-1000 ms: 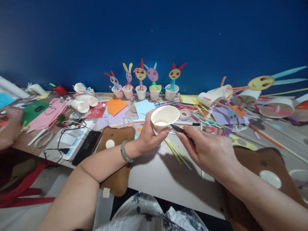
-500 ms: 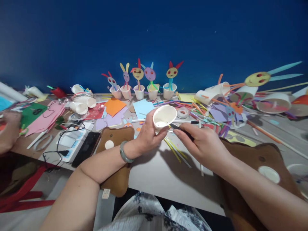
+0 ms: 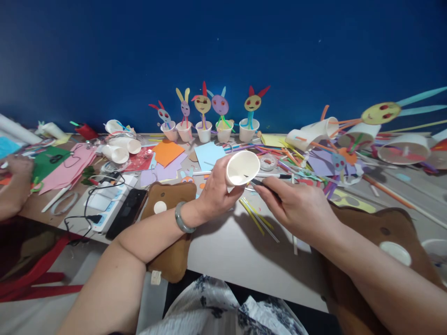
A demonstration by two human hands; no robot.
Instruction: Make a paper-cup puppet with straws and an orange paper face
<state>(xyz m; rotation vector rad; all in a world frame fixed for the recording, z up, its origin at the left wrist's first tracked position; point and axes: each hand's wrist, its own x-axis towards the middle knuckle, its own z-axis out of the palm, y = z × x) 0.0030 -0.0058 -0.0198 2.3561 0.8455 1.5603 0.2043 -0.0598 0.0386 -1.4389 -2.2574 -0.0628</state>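
Observation:
A white paper cup [image 3: 240,164] is in my left hand [image 3: 219,188], its fingers wrapped round the side and base. The cup is tilted, with its mouth facing up and toward me. My right hand [image 3: 293,202] grips black-handled scissors [image 3: 257,182] just right of the cup. A dark pointed tip shows inside the cup near its lower wall, and a thin silver edge lies below the rim. Most of the handle is hidden in my fingers. Beneath the hands, yellow and white thin sticks [image 3: 257,216] lie on the table [image 3: 244,260].
Paper rabbit figures in cups [image 3: 247,132] line the blue wall. Coloured pipe cleaners [image 3: 279,153] and paper sheets [image 3: 209,156] clutter the back. Brown cushions [image 3: 171,260], a phone [image 3: 127,214] and a power strip [image 3: 115,204] lie nearer. Another person's hand [image 3: 19,174] is at far left.
The scissors' tip now shows inside the cup, where half a second ago it was at the outer wall. The cup and both hands have shifted slightly right as the view moved.

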